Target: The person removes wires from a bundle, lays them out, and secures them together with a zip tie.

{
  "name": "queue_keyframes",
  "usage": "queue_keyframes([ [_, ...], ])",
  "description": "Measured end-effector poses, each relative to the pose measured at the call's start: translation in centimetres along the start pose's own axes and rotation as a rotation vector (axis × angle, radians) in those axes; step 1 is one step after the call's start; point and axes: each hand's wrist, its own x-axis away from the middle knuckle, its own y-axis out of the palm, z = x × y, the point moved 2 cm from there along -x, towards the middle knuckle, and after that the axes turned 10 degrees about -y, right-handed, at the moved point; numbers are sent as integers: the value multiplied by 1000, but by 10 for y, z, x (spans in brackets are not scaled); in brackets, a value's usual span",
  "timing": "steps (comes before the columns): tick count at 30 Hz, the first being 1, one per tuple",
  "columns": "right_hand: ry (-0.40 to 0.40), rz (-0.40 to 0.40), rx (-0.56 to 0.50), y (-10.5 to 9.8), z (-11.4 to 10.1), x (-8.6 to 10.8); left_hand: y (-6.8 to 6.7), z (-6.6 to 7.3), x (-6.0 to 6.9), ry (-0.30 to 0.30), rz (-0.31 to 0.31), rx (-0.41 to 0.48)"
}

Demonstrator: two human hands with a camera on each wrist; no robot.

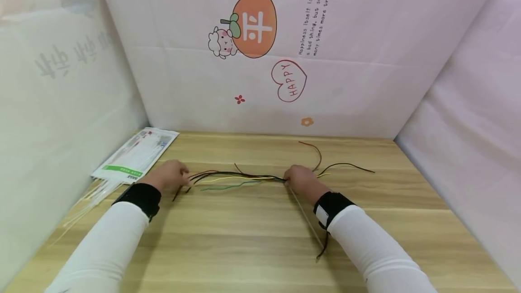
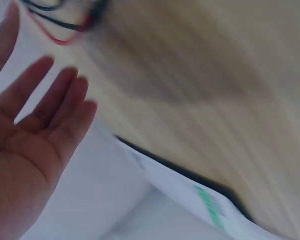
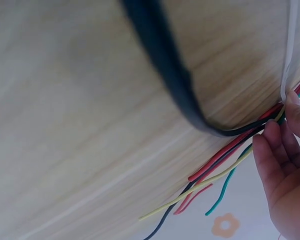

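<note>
A bundle of thin wires (image 1: 232, 174) in black, red, yellow and green lies sideways across the wooden table, its loose ends fanning out. Near its right part, my right hand (image 1: 300, 179) pinches the bundle between thumb and fingers. A white cable tie (image 3: 290, 45) runs out from that pinch, and the right wrist view shows its end at my thumb; whether it loops round the wires is hidden. By the bundle's left ends is my left hand (image 1: 171, 174). In the left wrist view its fingers (image 2: 65, 100) are loosely spread and hold nothing.
At the back left, a white plastic packet (image 1: 138, 153) with a green stripe leans by the cloth wall, more white cable ties (image 1: 95, 193) sticking out of it. Printed cloth (image 1: 350, 94) encloses the table (image 1: 244, 248) at the back and sides.
</note>
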Motion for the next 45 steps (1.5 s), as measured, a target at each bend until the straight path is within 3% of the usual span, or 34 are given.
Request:
queue_keyframes([
  [4, 4, 0, 1, 2, 6, 0, 4, 54, -17, 89, 138, 66],
  [6, -3, 5, 10, 3, 8, 0, 16, 85, -29, 150, 191, 77],
  [7, -8, 8, 18, 3, 8, 1, 24, 101, -34, 176, 188, 76],
  [11, -32, 31, 39, 4, 5, 2, 62, 157, -51, 274, 43, 64],
  [13, -39, 48, 42, 5, 3, 2, 80, 175, -57, 295, -31, 10],
  [15, -42, 57, 40, 5, 2, 1, 93, 185, -64, 286, -67, -61],
  [18, -39, 58, 24, 9, -2, -1, 106, 186, -70, 242, -57, -152],
  [21, -29, 50, 10, 9, -1, -1, 110, 186, -75, 223, -52, -163],
  [27, -23, 25, -22, 6, 4, 1, 110, 193, -78, 257, -79, -172],
  [31, -38, -4, -14, 5, 5, 6, 112, 195, -79, 233, -100, -184],
  [38, -18, 1, -51, 0, 3, 16, 113, 193, -82, 216, -91, -194],
  [45, 20, -23, -61, -9, 4, 16, 105, 191, -76, 243, -62, -124],
])
